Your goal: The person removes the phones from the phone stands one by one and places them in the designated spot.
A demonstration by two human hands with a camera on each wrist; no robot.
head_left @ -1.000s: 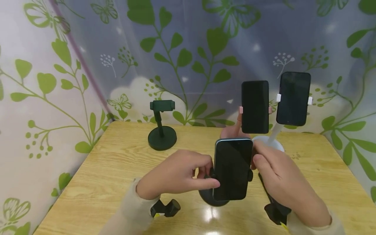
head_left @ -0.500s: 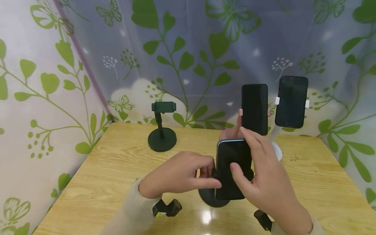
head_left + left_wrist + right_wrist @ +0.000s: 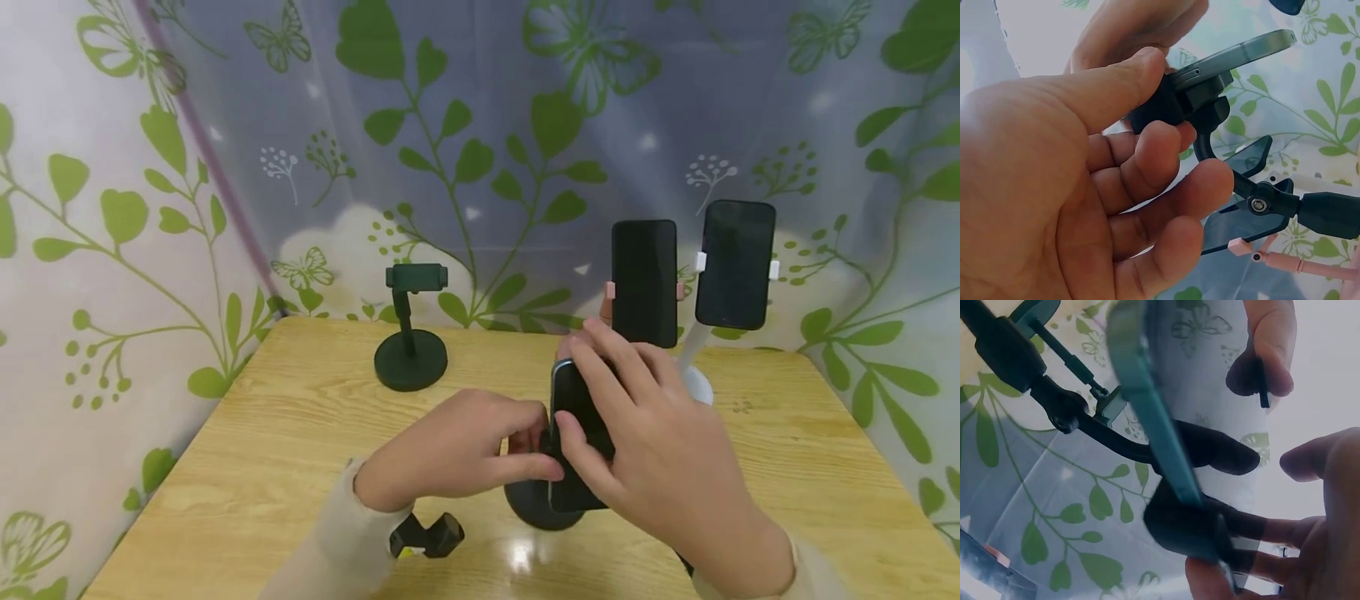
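A dark phone (image 3: pixel 570 392) with a blue-green edge (image 3: pixel 1235 59) stands tilted in the black clamp (image 3: pixel 1163 106) of a phone stand, whose round base (image 3: pixel 542 508) sits on the table. My left hand (image 3: pixel 465 446) pinches the clamp's left side between thumb and fingers. Over the screen lies my right hand (image 3: pixel 667 454), its fingers extended toward the phone's top and its thumb across the front. Seen from the right wrist, the right thumb (image 3: pixel 1310 459) stands a little off the screen. The right part of the phone is hidden under the right hand.
At the back left stands a dark green phone stand (image 3: pixel 411 358) with no phone. Behind my right hand, a pink stand (image 3: pixel 610 292) holds one phone (image 3: pixel 643 283), and a white stand (image 3: pixel 693 342) holds another phone (image 3: pixel 737 265). A patterned cloth (image 3: pixel 465 108) hangs behind the wooden table (image 3: pixel 300 417).
My right hand has come from the phone's right edge, swung across the front and moved left over the screen. My left hand keeps its grip on the clamp.
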